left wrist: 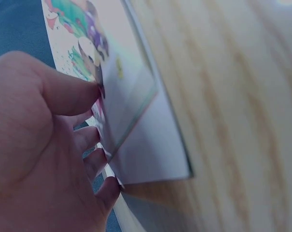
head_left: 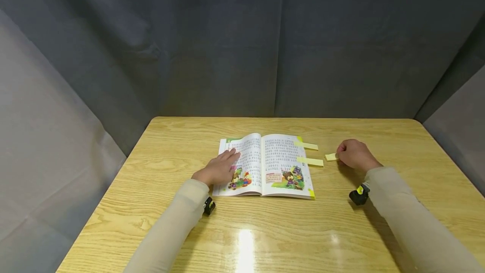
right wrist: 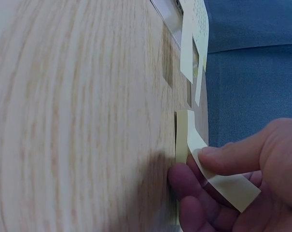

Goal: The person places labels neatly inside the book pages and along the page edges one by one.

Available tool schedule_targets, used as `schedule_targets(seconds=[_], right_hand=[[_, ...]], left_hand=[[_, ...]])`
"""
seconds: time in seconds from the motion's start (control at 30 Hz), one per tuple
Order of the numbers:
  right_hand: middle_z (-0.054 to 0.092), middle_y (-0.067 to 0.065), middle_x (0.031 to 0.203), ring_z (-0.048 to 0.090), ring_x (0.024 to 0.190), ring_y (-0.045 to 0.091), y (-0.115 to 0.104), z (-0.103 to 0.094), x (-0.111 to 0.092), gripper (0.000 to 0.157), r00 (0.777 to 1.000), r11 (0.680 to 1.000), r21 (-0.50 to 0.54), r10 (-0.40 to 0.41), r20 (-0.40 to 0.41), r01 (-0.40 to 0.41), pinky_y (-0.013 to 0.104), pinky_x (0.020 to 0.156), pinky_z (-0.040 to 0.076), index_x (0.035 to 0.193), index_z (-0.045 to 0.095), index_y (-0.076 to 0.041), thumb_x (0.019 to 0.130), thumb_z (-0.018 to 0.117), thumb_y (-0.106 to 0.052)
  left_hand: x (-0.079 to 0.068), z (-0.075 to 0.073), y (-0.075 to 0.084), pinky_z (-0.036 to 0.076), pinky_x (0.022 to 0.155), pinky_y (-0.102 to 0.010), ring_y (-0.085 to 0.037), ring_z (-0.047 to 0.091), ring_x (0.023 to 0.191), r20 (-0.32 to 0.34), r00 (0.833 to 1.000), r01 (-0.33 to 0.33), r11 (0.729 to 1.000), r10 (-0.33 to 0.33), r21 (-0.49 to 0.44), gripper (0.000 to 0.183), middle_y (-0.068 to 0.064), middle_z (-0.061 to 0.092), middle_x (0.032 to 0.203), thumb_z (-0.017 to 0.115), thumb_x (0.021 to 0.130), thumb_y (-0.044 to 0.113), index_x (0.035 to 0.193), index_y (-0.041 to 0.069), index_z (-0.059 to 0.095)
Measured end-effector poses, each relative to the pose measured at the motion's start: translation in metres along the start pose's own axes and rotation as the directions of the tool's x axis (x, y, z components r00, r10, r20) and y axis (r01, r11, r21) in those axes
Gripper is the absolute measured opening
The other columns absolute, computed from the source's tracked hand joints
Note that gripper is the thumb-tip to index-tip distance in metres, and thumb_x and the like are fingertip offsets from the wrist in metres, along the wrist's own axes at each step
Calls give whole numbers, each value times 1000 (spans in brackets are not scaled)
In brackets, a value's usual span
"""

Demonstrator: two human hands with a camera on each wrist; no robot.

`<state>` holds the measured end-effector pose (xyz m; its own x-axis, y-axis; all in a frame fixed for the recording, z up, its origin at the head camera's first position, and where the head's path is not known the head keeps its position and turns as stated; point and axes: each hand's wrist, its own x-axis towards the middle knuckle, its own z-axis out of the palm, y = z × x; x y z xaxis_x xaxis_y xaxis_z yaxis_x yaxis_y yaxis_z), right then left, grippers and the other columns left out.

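An open illustrated book (head_left: 280,151) lies flat on the wooden table, with text and cartoon animals on both pages. My left hand (head_left: 219,167) rests on its left page; in the left wrist view the thumb and spread fingertips touch the page near its edge. Two pale yellow sticky strips (head_left: 310,162) stick out past the right page's edge. To the right of them, my right hand (head_left: 355,154) is at a small pad of yellow sticky notes (right wrist: 182,137). Its thumb and fingers pinch the top sticky note (right wrist: 228,186), which bends up from the pad while one end still joins it.
The wooden table (head_left: 170,155) reaches back to a dark grey curtain (head_left: 227,54), with lighter cloth at both sides. A black wrist camera (head_left: 359,195) sits under the right sleeve, and another wrist camera (head_left: 209,205) under the left.
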<state>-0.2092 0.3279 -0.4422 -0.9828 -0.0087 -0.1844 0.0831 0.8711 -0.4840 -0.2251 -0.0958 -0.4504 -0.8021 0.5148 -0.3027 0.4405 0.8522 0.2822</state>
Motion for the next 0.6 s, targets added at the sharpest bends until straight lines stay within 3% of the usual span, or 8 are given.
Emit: schedule_targets(seconds=[0.6], right_hand=[[64,9,79,59,74,20,0,1,0,15,1000,1000,7,-2,12,2,26,64,42,91,61,1,94,57,-13]], left_hand=[[0,0,0,19,127,-50,-29,12,157,5,1000,5,1000,-5,3,56,-7,12,169,36,106,24,160,16,20]])
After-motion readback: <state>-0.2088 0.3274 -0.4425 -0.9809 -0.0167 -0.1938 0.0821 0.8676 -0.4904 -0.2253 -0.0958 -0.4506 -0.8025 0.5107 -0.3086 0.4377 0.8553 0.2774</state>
